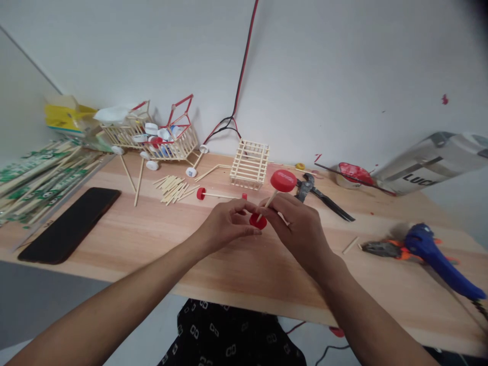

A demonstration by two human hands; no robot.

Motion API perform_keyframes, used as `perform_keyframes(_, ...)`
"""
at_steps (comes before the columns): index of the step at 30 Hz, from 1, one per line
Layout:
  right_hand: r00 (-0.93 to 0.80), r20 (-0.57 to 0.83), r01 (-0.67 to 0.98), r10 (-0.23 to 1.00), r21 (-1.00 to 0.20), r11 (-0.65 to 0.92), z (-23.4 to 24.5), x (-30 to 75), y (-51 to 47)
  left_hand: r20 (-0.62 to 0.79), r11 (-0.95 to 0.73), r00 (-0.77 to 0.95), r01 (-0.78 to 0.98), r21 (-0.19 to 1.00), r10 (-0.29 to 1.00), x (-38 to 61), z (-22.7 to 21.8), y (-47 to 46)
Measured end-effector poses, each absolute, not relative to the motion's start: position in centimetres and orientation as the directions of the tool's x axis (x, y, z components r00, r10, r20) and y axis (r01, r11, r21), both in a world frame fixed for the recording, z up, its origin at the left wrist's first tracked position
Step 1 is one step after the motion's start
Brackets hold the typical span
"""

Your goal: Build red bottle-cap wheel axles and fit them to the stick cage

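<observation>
My left hand (236,219) pinches a red bottle cap (258,220) between thumb and fingers. A thin wooden stick (271,199) rises from that cap to a second red bottle cap (283,181) at its upper end. My right hand (292,216) is closed on the stick between the two caps. Just beyond my hands, a similar stick with red caps (223,195) lies on the table. Behind it sits a small slatted stick basket (249,165). Several short cut sticks (175,189) lie left of it.
Two stick carts (171,145) stand at the back left, near wrapped chopsticks (49,173) and a black phone (70,223). On the right are pincers (322,195), pliers (385,249), a blue glue gun (430,254), a cup of red paint (354,175) and a large bottle (423,162).
</observation>
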State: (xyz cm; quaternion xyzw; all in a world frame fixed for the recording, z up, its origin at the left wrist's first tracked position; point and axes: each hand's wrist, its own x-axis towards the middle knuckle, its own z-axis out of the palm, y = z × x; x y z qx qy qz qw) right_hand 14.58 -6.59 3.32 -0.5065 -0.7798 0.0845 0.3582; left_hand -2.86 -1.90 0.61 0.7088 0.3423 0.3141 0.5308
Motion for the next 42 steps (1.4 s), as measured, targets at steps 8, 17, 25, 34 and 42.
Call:
perform_keyframes(8,-0.226,0.474,0.740,0.851,-0.485,0.466,3.27,14.62,-6.46,0.088,-0.215,0.574,0.158,0.964,0.814,-2.98,0.45,-1.88)
perform_keyframes(17,-0.228,0.478,0.736,0.848,-0.485,0.471,3.14,14.54,-6.49,0.084,-0.199,0.575,0.140,0.970,0.814,-2.87,0.53,-1.92)
perform_keyframes(25,-0.228,0.471,0.737,0.852,-0.489,0.467,3.22,14.55,-6.50,0.098,-0.227,0.568,0.162,0.960,0.818,-2.91,0.53,-1.83)
perform_keyframes(34,-0.235,0.475,0.732,0.848,-0.487,0.476,3.22,14.36,-6.60,0.105,-0.238,0.567,0.167,0.957,0.817,-2.93,0.39,-1.89)
perform_keyframes(42,-0.233,0.472,0.728,0.850,-0.495,0.474,3.18,14.38,-6.54,0.115,-0.242,0.569,0.152,0.958,0.814,-2.92,0.42,-1.81)
